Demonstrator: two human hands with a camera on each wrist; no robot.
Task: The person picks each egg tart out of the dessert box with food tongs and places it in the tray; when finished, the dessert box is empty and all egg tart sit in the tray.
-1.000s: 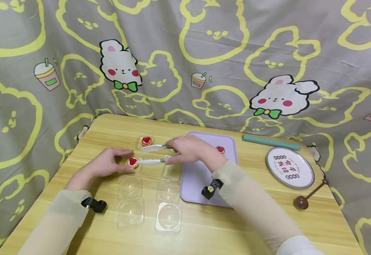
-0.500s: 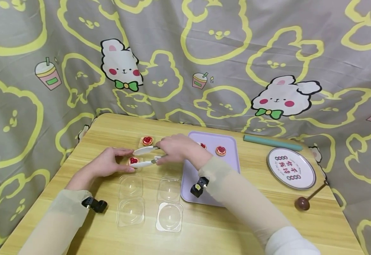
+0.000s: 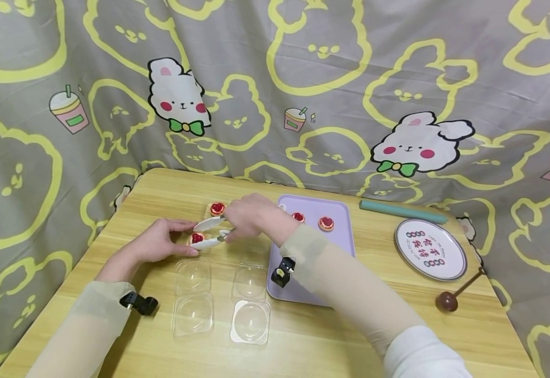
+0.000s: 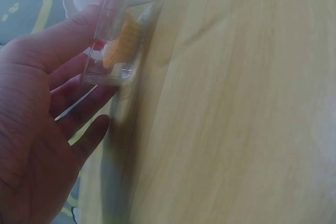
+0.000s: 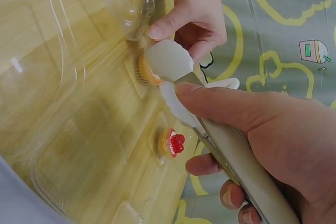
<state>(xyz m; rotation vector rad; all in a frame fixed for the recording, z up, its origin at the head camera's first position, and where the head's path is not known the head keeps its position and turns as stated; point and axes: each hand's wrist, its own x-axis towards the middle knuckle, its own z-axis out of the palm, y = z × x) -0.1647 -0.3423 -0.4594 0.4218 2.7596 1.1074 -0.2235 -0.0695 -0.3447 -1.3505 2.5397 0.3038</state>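
Note:
In my left hand [image 3: 159, 242] I hold the side of a small clear plastic box [image 4: 93, 72] between thumb and fingers. A mini tart [image 3: 197, 238] with a red topping sits in it; its orange crust [image 4: 125, 40] shows in the left wrist view. My right hand [image 3: 251, 214] grips metal tongs [image 5: 231, 156] with white scalloped ends. The tong ends are spread, one over the tart's right front and one behind it; whether they touch it I cannot tell. Another red-topped tart [image 3: 217, 209] sits in a clear box just behind.
Several clear plastic boxes [image 3: 250, 321] stand in front of my hands. On the right, a lilac tray [image 3: 303, 273] bears tarts [image 3: 326, 223]. Further right lie a teal rod [image 3: 402, 211], a round white plate [image 3: 430, 249] and a brown ball-ended stick [image 3: 447, 301]. A patterned curtain hangs behind.
My right hand has moved left with the tongs, bringing their ends over the tart. Another tart on the tray has come into view. My left hand stays put.

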